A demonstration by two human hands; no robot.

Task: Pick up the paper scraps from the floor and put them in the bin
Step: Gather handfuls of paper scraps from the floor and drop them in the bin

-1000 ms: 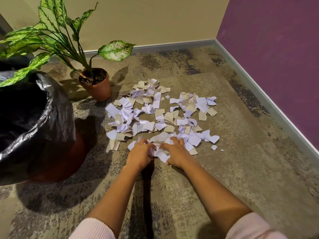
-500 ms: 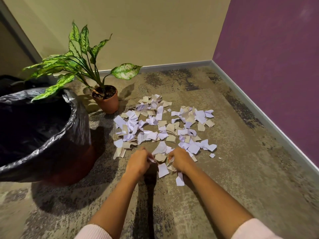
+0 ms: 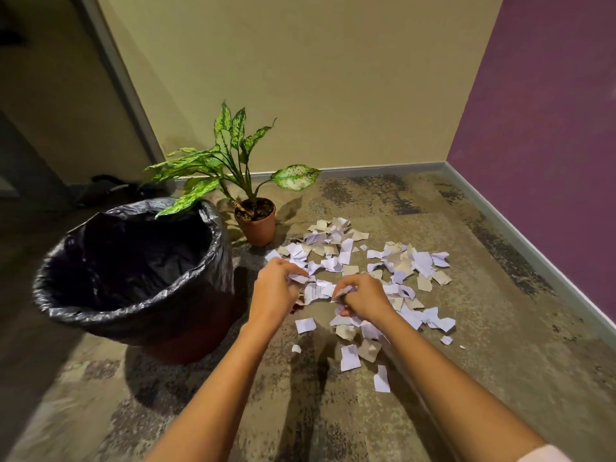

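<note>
Both hands sit near the middle of the frame, fingers curled in. The left hand (image 3: 278, 288) is closed around a bunch of paper scraps (image 3: 383, 271), with white bits poking out past its fingertips toward the right. The right hand (image 3: 361, 296) is likewise clenched on a small wad — a crumpled white edge shows at its thumb side, and more pieces stick out beneath the palm. Whether the hands are clear of the floor cannot be told.

The rest of the scraps, white and tan, lie scattered on the mottled carpet floor (image 3: 500, 345) from the centre out to the right of the frame, with a few loose pieces trailing down toward the lower middle. The bin (image 3: 140, 271), lined with a black bag, stands at centre left, just beside the left hand. A potted plant (image 3: 255, 221) stands behind it near the beige wall.
</note>
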